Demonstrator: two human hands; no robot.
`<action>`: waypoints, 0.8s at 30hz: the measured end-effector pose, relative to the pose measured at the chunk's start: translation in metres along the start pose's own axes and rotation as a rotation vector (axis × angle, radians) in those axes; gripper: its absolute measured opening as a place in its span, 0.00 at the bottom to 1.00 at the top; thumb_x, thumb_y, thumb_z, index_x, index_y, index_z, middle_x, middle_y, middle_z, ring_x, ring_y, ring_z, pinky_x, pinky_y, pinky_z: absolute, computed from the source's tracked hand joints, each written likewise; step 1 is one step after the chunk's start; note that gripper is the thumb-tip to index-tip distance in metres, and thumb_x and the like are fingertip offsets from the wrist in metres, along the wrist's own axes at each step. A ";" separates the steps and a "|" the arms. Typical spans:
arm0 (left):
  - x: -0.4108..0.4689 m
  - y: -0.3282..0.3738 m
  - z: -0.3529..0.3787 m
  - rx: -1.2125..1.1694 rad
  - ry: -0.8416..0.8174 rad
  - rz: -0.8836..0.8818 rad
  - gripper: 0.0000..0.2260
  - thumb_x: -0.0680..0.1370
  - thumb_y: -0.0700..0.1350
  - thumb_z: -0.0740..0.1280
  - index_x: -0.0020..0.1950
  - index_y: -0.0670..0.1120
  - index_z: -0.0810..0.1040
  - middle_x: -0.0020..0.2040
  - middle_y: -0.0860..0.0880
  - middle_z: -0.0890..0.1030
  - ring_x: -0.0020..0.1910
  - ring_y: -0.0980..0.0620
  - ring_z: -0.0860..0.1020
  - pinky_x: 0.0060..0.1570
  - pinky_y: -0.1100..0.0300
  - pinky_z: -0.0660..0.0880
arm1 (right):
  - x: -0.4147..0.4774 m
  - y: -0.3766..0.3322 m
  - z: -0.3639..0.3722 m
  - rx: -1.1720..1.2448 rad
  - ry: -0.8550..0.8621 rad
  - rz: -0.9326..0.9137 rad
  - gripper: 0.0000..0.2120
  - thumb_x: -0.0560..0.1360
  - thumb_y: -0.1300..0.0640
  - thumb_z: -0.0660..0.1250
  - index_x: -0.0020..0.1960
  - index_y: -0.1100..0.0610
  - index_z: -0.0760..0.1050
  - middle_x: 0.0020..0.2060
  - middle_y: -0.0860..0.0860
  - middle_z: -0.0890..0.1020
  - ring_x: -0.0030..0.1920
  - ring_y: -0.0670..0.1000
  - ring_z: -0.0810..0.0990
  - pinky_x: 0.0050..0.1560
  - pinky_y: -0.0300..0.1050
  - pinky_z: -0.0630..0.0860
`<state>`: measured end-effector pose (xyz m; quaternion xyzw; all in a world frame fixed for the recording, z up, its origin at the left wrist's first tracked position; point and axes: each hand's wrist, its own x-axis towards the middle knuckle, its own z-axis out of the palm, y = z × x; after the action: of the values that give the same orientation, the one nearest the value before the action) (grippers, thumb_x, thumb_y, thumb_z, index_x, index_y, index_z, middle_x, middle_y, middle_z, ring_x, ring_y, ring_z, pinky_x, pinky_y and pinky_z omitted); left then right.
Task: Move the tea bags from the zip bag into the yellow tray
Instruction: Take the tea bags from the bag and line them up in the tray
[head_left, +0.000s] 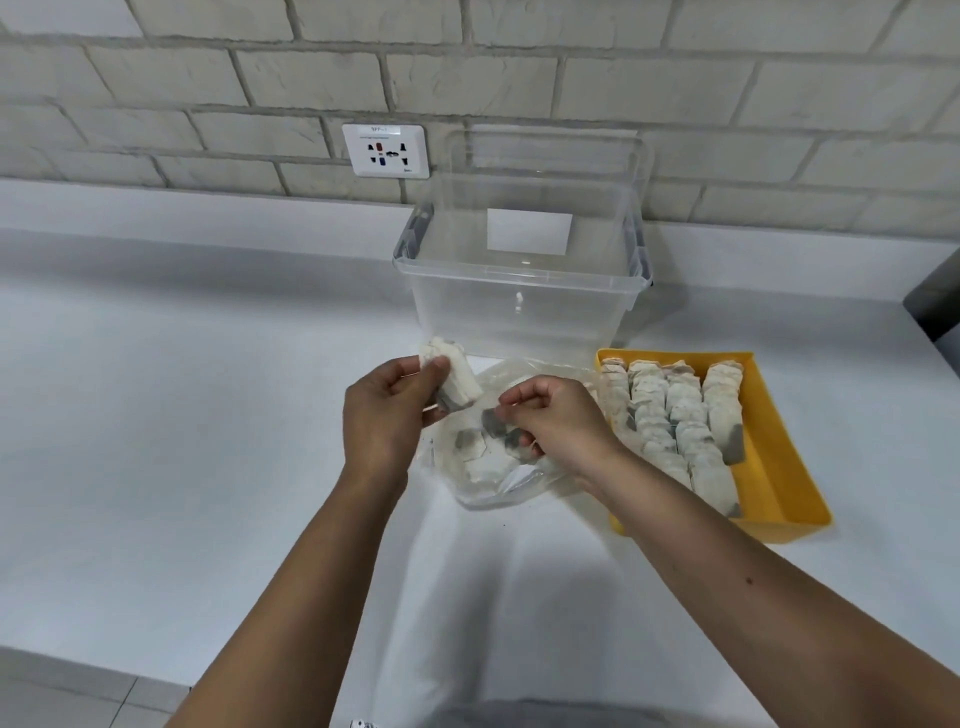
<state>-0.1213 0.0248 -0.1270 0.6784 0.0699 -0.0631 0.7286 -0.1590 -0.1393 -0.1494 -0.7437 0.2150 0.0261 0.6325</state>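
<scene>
Yellow tray (779, 467) lies just right of my right hand (550, 415), pinching a tea bag (493, 422) in the zip bag (498, 488); left hand (387, 410) grips a stack (452, 374).

The zip bag (498, 483) is thin clear plastic film, crinkled and glossy, catching light along its folds. The tea bags (670, 410) look like soft white filter paper, matt and slightly fibrous, with dark grey patches showing through the paper. The yellow tray (779, 467) is opaque moulded plastic, smooth with a dull sheen. The storage box (519, 312) is rigid transparent plastic, glossy and smooth, with a flat white matt label (529, 231) on it. The counter (182, 415) is white, smooth and satin. The wall (311, 67) is pale brick-pattern facing, rough and matt, with recessed joints. The socket plate (385, 150) is smooth white plastic.
</scene>
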 end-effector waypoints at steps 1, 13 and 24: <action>0.003 0.000 -0.004 0.002 0.009 0.006 0.08 0.76 0.42 0.73 0.52 0.39 0.83 0.38 0.47 0.86 0.38 0.51 0.85 0.44 0.56 0.83 | 0.007 0.006 0.003 -0.118 -0.016 -0.013 0.03 0.72 0.61 0.73 0.44 0.55 0.80 0.32 0.49 0.80 0.29 0.49 0.76 0.27 0.40 0.72; 0.004 -0.010 -0.005 0.003 -0.043 -0.036 0.07 0.77 0.42 0.73 0.52 0.40 0.84 0.40 0.44 0.85 0.40 0.49 0.85 0.42 0.54 0.83 | 0.036 0.020 0.038 -0.907 -0.155 -0.113 0.10 0.70 0.46 0.73 0.43 0.53 0.81 0.46 0.49 0.84 0.48 0.52 0.81 0.49 0.46 0.78; -0.004 -0.001 0.005 0.048 -0.162 -0.017 0.06 0.77 0.44 0.72 0.51 0.42 0.84 0.32 0.51 0.82 0.33 0.54 0.82 0.39 0.54 0.83 | -0.021 -0.036 -0.041 -0.744 -0.281 -0.365 0.13 0.64 0.57 0.80 0.46 0.48 0.82 0.34 0.44 0.78 0.33 0.40 0.75 0.38 0.34 0.72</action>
<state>-0.1253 0.0200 -0.1269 0.6877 0.0149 -0.1259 0.7149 -0.1745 -0.1683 -0.1013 -0.9358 -0.0322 0.0907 0.3391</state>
